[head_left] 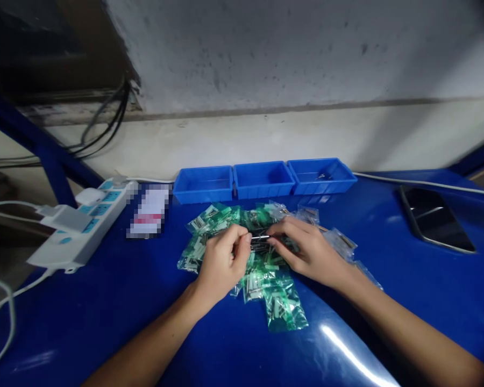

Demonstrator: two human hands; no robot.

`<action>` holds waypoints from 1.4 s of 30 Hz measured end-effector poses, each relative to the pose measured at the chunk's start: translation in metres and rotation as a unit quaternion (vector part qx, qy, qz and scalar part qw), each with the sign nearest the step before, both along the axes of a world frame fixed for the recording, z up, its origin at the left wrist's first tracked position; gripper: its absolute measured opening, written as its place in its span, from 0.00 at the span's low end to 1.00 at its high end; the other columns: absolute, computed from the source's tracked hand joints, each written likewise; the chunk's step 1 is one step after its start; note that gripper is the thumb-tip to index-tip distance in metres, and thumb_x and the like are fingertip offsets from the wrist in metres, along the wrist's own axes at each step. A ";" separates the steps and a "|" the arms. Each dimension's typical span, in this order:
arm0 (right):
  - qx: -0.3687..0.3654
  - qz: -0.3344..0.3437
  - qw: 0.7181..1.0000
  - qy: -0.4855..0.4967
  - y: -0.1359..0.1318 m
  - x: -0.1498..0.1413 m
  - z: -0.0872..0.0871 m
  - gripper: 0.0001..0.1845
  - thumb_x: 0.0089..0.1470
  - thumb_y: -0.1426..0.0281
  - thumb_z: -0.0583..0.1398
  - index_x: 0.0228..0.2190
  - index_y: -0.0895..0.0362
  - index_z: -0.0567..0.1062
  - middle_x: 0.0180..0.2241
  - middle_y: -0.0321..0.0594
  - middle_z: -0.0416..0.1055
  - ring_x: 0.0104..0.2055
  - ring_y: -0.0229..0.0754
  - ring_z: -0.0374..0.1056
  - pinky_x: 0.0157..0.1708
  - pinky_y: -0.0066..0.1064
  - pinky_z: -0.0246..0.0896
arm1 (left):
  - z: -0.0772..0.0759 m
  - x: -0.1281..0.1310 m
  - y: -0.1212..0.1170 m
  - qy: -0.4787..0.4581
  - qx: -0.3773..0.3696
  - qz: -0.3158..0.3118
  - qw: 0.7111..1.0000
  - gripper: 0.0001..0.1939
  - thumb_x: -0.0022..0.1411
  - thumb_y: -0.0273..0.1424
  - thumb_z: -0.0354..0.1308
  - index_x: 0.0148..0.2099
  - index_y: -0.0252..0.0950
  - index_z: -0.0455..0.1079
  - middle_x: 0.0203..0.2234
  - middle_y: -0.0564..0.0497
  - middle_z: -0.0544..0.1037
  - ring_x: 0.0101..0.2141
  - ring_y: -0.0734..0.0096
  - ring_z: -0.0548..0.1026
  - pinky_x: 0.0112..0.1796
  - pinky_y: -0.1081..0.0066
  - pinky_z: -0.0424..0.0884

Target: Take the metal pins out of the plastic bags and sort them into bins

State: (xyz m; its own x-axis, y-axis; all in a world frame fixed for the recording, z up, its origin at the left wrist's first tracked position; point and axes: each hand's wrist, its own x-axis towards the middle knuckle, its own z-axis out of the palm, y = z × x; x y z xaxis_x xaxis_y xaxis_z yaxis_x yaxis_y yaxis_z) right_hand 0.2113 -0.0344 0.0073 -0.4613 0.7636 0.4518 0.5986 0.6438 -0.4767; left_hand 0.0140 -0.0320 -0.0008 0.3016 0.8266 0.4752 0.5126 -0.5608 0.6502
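Observation:
A thin metal rod (260, 237) spans the gap between my two hands. My left hand (225, 258) is closed, its thumb and finger pinching the rod's left end. At the other end, the fingertips of my right hand (306, 250) pinch the rod too. Under and around both hands lies a pile of small green-tinted plastic bags (284, 306) with metal pieces and pale strips inside. Several clear bags (341, 243) lie to the right, partly beneath my right hand. More dark thin metal pieces (260, 247) show just below the rod; my hands hide part of the pile.
Three blue bins (264, 180) stand in a row against the wall; the right one has small pieces in it. A white power strip (84, 226) with plugs and cables is at left, beside a blurred card (148, 211). A dark phone (436, 219) lies on the blue table (391, 317).

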 end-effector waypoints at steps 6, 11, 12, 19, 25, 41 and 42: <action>0.008 0.003 1.000 -0.005 -0.001 -0.003 -0.002 0.05 0.59 0.71 0.53 0.36 0.57 0.68 0.29 0.39 0.67 0.30 0.37 0.62 0.30 0.31 0.59 | -0.002 0.002 -0.002 -0.020 -0.050 -0.015 0.998 0.10 0.65 0.28 0.47 0.30 0.36 0.59 0.16 0.60 0.57 0.17 0.82 0.57 0.20 0.77 0.54; 0.017 -0.018 1.000 -0.011 0.000 -0.004 -0.001 0.07 0.60 0.70 0.51 0.34 0.59 0.68 0.29 0.40 0.66 0.30 0.38 0.62 0.30 0.31 0.58 | -0.004 0.005 -0.003 -0.048 -0.072 -0.019 0.996 0.05 0.64 0.30 0.50 0.43 0.37 0.61 0.18 0.60 0.60 0.19 0.79 0.62 0.23 0.77 0.59; 0.020 -0.019 1.000 -0.013 0.000 -0.005 -0.001 0.08 0.60 0.70 0.51 0.34 0.59 0.68 0.28 0.40 0.65 0.30 0.38 0.62 0.30 0.31 0.58 | -0.004 0.005 -0.003 -0.049 -0.067 -0.021 0.996 0.06 0.64 0.30 0.50 0.44 0.38 0.61 0.18 0.60 0.60 0.20 0.79 0.63 0.23 0.76 0.60; 0.022 -0.016 1.000 -0.005 -0.002 -0.007 0.001 0.10 0.60 0.68 0.51 0.38 0.60 0.68 0.31 0.41 0.69 0.31 0.38 0.64 0.32 0.32 0.60 | -0.004 0.003 -0.001 -0.003 -0.044 0.001 0.999 0.05 0.65 0.30 0.49 0.36 0.37 0.62 0.17 0.59 0.62 0.18 0.79 0.63 0.22 0.76 0.59; 0.032 -0.010 0.999 -0.003 -0.004 -0.007 -0.001 0.08 0.60 0.70 0.51 0.37 0.59 0.68 0.30 0.41 0.68 0.31 0.38 0.64 0.31 0.31 0.59 | -0.004 0.001 0.001 0.016 -0.036 0.005 0.999 0.12 0.66 0.32 0.46 0.30 0.36 0.62 0.15 0.59 0.63 0.16 0.79 0.63 0.21 0.75 0.58; 0.379 -0.289 0.866 0.149 0.007 0.044 0.022 0.06 0.54 0.72 0.56 0.36 0.53 0.68 0.26 0.36 0.65 0.23 0.37 0.64 0.25 0.33 0.59 | -0.011 0.004 0.002 0.257 -0.001 -0.007 0.966 0.14 0.65 0.36 0.48 0.50 0.40 0.66 0.42 0.49 0.73 0.44 0.58 0.70 0.45 0.53 0.65; 0.401 -0.303 0.848 0.166 0.007 0.048 0.022 0.07 0.54 0.71 0.56 0.38 0.52 0.67 0.28 0.37 0.66 0.24 0.38 0.64 0.25 0.33 0.60 | -0.011 0.004 0.002 0.255 -0.001 -0.005 0.967 0.13 0.64 0.36 0.49 0.49 0.40 0.67 0.41 0.49 0.74 0.43 0.58 0.70 0.45 0.53 0.65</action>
